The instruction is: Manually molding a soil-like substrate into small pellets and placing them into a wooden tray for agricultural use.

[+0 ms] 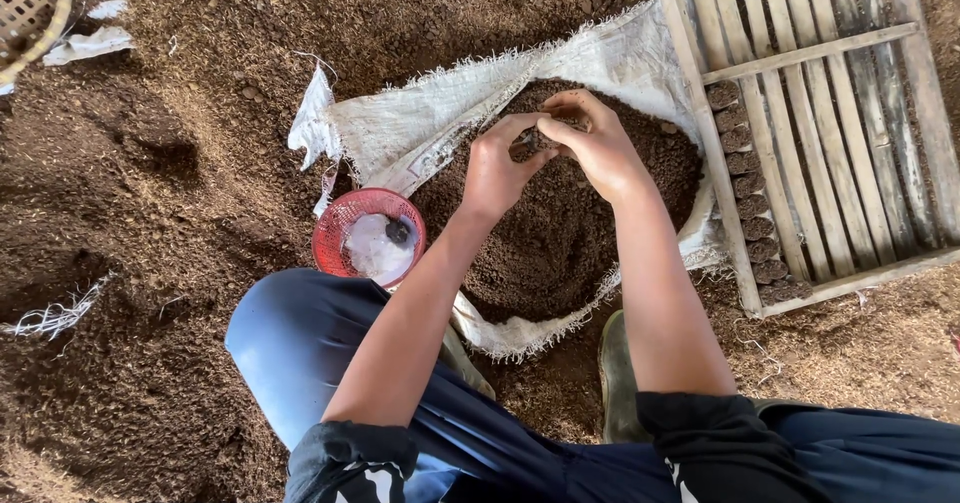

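My left hand (pixel 497 166) and my right hand (pixel 592 143) meet above an open white woven sack (pixel 440 113) filled with dark brown soil (pixel 560 243). Together the fingers pinch a small dark clump of soil (pixel 533 143) between them; what exactly it is stays partly hidden by the fingers. Both forearms reach forward from my knees, which are in blue trousers.
A red mesh basket (pixel 335 233) holding a white bag sits left of the sack. A wooden slatted tray (pixel 810 113) at the right has a row of several small soil-filled pots along its left edge. Loose soil covers the ground. A woven basket (pixel 30 8) shows top left.
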